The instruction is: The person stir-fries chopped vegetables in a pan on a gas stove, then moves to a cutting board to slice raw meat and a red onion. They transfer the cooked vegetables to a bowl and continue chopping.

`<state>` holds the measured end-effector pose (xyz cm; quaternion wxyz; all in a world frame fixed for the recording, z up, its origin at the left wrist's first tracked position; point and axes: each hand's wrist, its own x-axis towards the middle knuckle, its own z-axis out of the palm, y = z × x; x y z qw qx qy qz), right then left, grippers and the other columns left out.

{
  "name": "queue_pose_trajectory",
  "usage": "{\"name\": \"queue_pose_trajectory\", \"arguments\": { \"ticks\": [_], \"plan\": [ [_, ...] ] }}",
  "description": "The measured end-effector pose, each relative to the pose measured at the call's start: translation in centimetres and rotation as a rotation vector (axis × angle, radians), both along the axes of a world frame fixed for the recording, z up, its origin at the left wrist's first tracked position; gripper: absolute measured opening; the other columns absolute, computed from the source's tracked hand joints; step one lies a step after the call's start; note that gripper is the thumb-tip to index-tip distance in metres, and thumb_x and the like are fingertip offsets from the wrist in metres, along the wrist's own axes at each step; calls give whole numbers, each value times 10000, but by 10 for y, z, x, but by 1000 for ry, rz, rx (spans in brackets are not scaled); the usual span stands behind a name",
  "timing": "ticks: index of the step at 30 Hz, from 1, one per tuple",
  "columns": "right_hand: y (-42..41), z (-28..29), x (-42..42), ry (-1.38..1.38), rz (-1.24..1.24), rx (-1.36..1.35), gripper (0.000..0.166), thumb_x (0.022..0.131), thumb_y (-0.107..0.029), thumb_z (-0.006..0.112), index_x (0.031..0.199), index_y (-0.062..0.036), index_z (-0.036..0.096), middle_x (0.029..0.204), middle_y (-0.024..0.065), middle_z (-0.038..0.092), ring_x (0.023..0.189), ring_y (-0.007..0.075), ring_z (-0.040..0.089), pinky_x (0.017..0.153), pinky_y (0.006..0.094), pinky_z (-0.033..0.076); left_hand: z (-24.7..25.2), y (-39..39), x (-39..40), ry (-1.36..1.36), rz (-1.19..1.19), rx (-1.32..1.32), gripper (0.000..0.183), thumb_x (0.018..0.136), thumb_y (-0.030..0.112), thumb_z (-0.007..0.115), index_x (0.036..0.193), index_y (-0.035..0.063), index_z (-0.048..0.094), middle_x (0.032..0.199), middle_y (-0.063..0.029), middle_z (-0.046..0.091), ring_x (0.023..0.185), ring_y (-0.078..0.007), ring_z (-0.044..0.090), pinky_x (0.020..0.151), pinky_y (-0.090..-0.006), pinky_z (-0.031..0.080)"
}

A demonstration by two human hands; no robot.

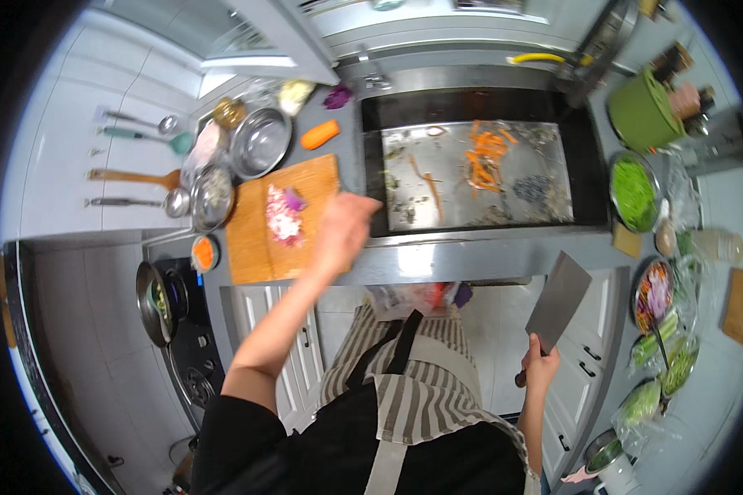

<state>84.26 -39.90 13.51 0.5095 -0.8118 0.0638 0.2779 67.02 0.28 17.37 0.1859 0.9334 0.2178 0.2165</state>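
My right hand (541, 364) grips the dark handle of a Chinese cleaver (559, 303), its broad blade pointing up and away from me, off the counter's edge. My left hand (348, 224), blurred, is over the right edge of a wooden cutting board (246, 223), beside the sink; whether anything is in its fingers I cannot tell. Chopped red onion (283, 218) lies heaped on the board, with a larger purple onion piece (295, 198) at its upper side.
Carrot peelings (488, 158) lie in the sink (433, 235). Near the board are a carrot piece (320, 134), steel bowl (260, 143) and small orange-filled bowl (205, 253). A pan (150, 322) is at left on the stove. Bowls of cut vegetables (634, 192) line the right counter.
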Motion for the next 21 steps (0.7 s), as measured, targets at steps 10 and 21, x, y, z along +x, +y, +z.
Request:
{"name": "queue_pose_trajectory", "arguments": {
  "ticks": [10, 21],
  "plan": [
    [210, 5, -117, -101, 365, 126, 180, 859, -159, 676, 756, -32, 601, 519, -27, 487, 398, 57, 403, 367, 241, 275, -30, 215, -102, 584, -454, -162, 420, 538, 138, 786, 936, 83, 666, 1053, -49, 556, 1102, -271, 448, 921, -348, 421],
    [275, 21, -153, -102, 402, -6, 198, 870, -149, 659, 735, -30, 576, 511, -33, 477, 399, 53, 402, 363, 243, 284, -74, 245, -86, 388, -656, -463, 301, 564, 191, 788, 807, 53, 676, 990, -64, 551, 1043, -276, 449, 881, -333, 421]
  ]
}}
